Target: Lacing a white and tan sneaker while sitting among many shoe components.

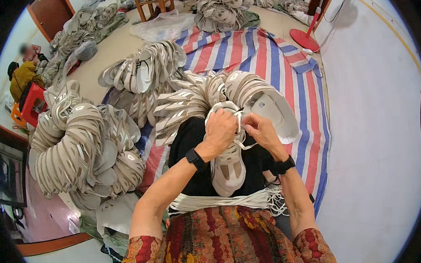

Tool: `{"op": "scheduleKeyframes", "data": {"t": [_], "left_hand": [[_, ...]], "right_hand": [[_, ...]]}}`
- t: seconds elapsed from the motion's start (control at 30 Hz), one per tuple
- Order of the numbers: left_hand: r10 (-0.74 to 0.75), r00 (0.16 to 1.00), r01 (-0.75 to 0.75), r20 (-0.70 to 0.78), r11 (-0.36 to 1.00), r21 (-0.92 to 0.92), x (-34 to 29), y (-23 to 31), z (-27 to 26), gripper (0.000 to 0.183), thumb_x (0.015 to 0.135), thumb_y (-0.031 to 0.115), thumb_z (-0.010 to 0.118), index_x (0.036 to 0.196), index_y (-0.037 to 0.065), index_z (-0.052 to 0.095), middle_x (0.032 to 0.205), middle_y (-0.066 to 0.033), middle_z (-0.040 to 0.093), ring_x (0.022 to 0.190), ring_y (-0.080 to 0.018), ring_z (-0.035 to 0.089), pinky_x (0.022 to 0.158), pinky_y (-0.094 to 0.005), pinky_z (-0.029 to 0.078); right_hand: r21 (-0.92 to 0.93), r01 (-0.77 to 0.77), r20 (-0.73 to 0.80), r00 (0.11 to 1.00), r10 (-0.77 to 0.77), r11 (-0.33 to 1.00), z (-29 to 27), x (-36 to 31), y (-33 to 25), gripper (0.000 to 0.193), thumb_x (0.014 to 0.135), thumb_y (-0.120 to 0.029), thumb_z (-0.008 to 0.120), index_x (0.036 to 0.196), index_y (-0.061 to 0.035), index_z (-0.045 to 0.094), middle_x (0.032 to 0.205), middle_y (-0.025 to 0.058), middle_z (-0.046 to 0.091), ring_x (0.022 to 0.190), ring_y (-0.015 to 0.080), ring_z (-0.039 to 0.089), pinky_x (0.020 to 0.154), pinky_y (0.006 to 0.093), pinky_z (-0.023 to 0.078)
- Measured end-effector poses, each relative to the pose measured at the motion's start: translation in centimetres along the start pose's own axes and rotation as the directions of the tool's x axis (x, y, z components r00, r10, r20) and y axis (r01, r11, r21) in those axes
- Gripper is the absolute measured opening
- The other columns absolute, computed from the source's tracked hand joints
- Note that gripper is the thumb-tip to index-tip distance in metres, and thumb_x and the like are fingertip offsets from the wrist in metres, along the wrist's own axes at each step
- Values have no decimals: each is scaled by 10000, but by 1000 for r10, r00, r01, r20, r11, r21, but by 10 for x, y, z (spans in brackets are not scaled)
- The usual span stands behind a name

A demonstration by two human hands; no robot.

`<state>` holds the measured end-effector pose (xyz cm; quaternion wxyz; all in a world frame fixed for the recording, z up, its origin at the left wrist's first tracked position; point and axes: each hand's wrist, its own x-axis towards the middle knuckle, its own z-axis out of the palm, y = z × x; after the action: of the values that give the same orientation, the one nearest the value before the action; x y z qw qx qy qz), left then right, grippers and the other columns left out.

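Observation:
A beige and white shoe upper (228,168) rests on my lap over black cloth, its toe pointing toward me. My left hand (220,131) grips the upper's far end from the left. My right hand (262,131) pinches a white lace (243,144) at the same end, close beside the left hand. A bundle of white laces (223,201) lies across my lap just below the upper. Both wrists wear black bands.
Curved stacks of beige shoe uppers (78,148) pile up at my left and ahead (190,101) on a red, white and blue striped tarp (263,57). A red standing fan (305,38) is at the far right. Another person (24,74) sits at the far left.

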<state>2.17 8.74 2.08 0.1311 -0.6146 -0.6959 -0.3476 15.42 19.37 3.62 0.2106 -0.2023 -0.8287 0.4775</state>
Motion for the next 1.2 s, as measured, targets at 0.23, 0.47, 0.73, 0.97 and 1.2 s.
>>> {"op": "scheduleKeyframes", "data": {"t": [0.23,0.47,0.73,0.97,1.2], "left_hand": [[-111,994,99,0,885,455,-27,-40,-64,87,685,148,578,704,77,533,733,-72,499,746,-251,480,636,-377,352],[-151,987,160,-58,953,257,-63,-54,-86,124,675,84,629,760,66,541,756,-70,490,781,-274,475,661,-373,379],[62,995,-60,81,998,-34,-61,-14,-63,406,597,-6,619,980,114,561,1168,-143,413,1101,-337,404,888,-405,359],[23,996,-15,85,996,-83,-70,-13,-64,234,614,58,687,769,11,518,1108,-172,436,1068,-363,409,895,-444,357],[42,982,14,185,957,-291,-68,-11,-77,407,623,162,735,962,43,545,1144,-175,417,1076,-352,403,902,-425,341]], "right_hand": [[-141,23,57,998,-15,990,3,-4,-15,108,809,-104,521,872,-20,548,629,127,561,580,241,570,542,345,426],[-227,62,182,983,-20,972,-12,-22,-32,309,756,-86,558,1064,-106,544,776,142,551,665,286,559,615,369,439],[-266,279,118,959,-256,923,16,-19,3,428,717,-28,580,1136,-102,539,977,108,463,744,217,518,665,308,442],[-362,291,-14,948,-317,886,27,-31,-3,152,733,-42,567,867,11,520,953,132,475,774,291,536,677,351,458],[-489,302,14,941,-339,818,24,-45,-38,221,705,-88,650,881,-11,543,980,141,477,780,260,530,671,343,462]]}}
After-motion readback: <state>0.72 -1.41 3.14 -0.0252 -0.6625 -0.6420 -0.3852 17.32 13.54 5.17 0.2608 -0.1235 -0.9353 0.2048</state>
